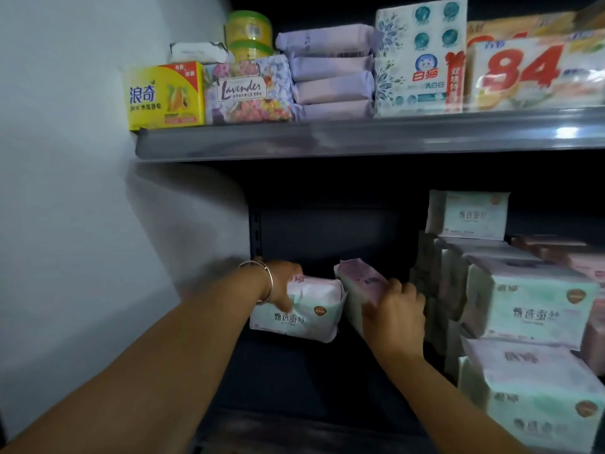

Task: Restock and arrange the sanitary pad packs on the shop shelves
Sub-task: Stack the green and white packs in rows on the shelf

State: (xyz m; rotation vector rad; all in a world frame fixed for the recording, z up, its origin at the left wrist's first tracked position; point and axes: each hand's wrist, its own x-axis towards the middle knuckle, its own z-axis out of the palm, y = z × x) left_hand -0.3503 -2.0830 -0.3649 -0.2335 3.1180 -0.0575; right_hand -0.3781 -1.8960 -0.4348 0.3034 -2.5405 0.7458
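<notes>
On the dark lower shelf [294, 381] a pale green and pink pad pack [304, 317] lies at the back left. My left hand [281, 285], with a bangle on the wrist, grips its top left edge. Just to its right, my right hand [394, 311] holds a second pack [358, 285], tilted on edge with its pink top showing. The two packs almost touch. Stacks of the same pad packs [530, 306] fill the right side of this shelf, one more [468, 214] sitting on top at the back.
A white wall [82, 224] closes the left side. The grey upper shelf [360, 136] carries a yellow soap box [163, 96], a Lavender pack [248, 90], lilac packs [332, 73], a white detergent pack [422, 57] and "84" packs [530, 73].
</notes>
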